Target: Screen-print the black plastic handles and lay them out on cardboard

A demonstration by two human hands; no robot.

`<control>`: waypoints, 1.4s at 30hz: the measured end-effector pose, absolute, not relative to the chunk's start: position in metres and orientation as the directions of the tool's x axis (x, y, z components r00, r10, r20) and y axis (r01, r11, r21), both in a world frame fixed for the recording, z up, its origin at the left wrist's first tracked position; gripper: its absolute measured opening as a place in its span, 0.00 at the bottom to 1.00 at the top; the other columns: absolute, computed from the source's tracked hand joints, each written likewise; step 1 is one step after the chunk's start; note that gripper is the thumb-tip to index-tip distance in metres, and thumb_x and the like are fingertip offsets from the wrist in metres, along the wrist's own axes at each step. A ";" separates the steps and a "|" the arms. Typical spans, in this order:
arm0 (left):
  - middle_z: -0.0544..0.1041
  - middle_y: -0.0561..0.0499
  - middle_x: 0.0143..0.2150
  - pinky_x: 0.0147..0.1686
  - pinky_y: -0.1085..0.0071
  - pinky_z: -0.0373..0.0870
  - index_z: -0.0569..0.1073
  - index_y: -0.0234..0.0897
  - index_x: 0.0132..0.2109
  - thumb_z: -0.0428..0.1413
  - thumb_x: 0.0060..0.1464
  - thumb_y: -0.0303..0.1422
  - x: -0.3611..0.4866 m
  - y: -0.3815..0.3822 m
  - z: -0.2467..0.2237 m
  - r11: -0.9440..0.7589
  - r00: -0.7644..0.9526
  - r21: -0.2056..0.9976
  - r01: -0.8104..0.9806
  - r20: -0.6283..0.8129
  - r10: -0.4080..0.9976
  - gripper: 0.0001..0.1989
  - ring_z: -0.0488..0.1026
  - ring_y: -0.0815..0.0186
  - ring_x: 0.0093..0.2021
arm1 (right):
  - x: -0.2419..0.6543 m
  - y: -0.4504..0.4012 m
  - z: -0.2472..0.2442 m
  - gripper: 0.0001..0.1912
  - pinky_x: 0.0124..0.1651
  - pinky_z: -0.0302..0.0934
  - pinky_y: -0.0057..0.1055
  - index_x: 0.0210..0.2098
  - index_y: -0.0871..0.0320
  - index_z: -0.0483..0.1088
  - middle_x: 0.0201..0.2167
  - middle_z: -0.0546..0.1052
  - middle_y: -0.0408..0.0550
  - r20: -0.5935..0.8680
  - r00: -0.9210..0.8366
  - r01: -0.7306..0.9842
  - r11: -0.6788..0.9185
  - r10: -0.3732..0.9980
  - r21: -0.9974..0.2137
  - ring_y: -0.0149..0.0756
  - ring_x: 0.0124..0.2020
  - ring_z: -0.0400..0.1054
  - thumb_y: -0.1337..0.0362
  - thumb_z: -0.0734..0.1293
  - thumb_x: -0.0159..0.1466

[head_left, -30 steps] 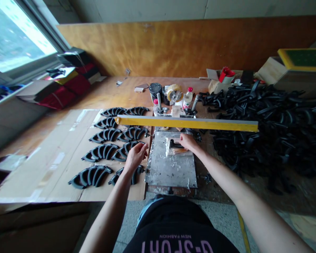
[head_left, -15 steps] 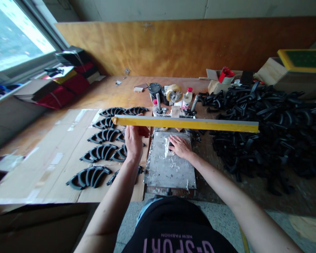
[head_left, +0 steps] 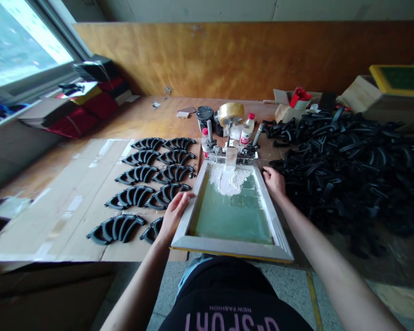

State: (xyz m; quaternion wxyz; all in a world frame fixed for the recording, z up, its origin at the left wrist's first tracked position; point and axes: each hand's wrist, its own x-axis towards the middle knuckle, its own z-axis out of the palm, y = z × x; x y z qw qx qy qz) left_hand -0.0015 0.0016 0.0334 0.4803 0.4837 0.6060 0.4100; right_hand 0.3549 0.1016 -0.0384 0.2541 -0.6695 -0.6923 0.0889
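Note:
A screen frame (head_left: 285,234) with a grey metal rim and green mesh lies low over the work plate, with white paste (head_left: 229,180) spread at the mesh's far end. My left hand (head_left: 177,208) holds the frame's left rim, fingers together. Just off the right rim is my right hand (head_left: 274,183), its fingers curled beside the black parts; whether something small is pinched there is unclear. The frame hides the plate beneath it. Fans of curved black parts (head_left: 130,197) lie in two columns on cardboard (head_left: 72,184) at the left.
Loose black parts (head_left: 348,161) form a big heap at the right. Behind the frame stand clamp posts, a black jar (head_left: 204,117), a tape roll (head_left: 230,112) and a red-capped bottle (head_left: 247,128). Boxes (head_left: 372,99) sit at the back right, red stacks (head_left: 76,120) at the back left.
The frame has swung down from its raised, edge-on position, with my left hand at its left side. My right hand has left the plate and moved right, towards the heap.

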 end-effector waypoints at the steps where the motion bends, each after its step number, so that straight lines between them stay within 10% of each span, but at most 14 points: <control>1: 0.75 0.52 0.35 0.31 0.74 0.67 0.73 0.37 0.50 0.53 0.54 0.51 -0.004 -0.003 0.021 0.246 -0.024 0.948 0.204 -0.246 0.969 0.25 0.70 0.68 0.31 | 0.352 0.106 -0.032 0.22 0.59 0.58 0.48 0.60 0.60 0.62 0.56 0.70 0.61 0.309 0.057 0.879 0.099 0.949 -0.467 0.49 0.57 0.64 0.63 0.57 0.68; 5: 0.73 0.54 0.31 0.29 0.74 0.65 0.61 0.39 0.65 0.54 0.54 0.50 -0.007 -0.006 -0.032 0.303 0.035 0.916 0.263 -0.323 0.946 0.36 0.70 0.67 0.29 | 0.304 0.129 -0.011 0.29 0.62 0.55 0.46 0.61 0.59 0.60 0.61 0.62 0.59 0.518 -0.134 0.851 0.366 0.845 -0.376 0.51 0.62 0.55 0.62 0.68 0.62; 12: 0.78 0.49 0.38 0.39 0.68 0.70 0.62 0.37 0.65 0.51 0.57 0.49 -0.005 -0.004 -0.067 0.293 0.008 0.909 0.295 -0.309 0.951 0.33 0.75 0.62 0.38 | 0.248 0.131 -0.015 0.04 0.47 0.61 0.37 0.37 0.58 0.71 0.37 0.74 0.53 0.204 -0.360 0.867 0.407 0.910 -0.289 0.45 0.43 0.65 0.70 0.66 0.62; 20: 0.80 0.45 0.44 0.45 0.66 0.70 0.64 0.34 0.64 0.52 0.56 0.50 -0.004 -0.006 -0.068 0.301 -0.034 0.907 0.295 -0.305 0.952 0.34 0.76 0.58 0.45 | 0.283 0.086 -0.006 0.09 0.40 0.59 0.31 0.31 0.57 0.72 0.31 0.75 0.47 0.155 -0.789 0.532 0.788 0.594 -0.310 0.38 0.38 0.67 0.75 0.63 0.57; 31: 0.80 0.46 0.37 0.35 0.69 0.71 0.65 0.34 0.63 0.54 0.53 0.51 -0.006 -0.007 -0.057 0.351 -0.030 0.905 0.240 -0.354 0.935 0.36 0.77 0.60 0.35 | 0.273 0.076 -0.027 0.11 0.45 0.63 0.35 0.40 0.57 0.75 0.35 0.77 0.50 0.312 -0.678 0.569 0.744 0.665 -0.350 0.41 0.41 0.68 0.73 0.63 0.61; 42: 0.77 0.52 0.33 0.28 0.75 0.64 0.76 0.41 0.48 0.43 0.59 0.57 0.001 0.010 0.055 0.248 -0.107 0.967 0.054 -0.241 0.965 0.29 0.70 0.68 0.29 | 0.325 0.153 0.033 0.26 0.37 0.61 0.33 0.63 0.49 0.62 0.34 0.78 0.46 0.330 -0.014 0.903 0.154 0.944 -0.402 0.40 0.33 0.70 0.62 0.65 0.65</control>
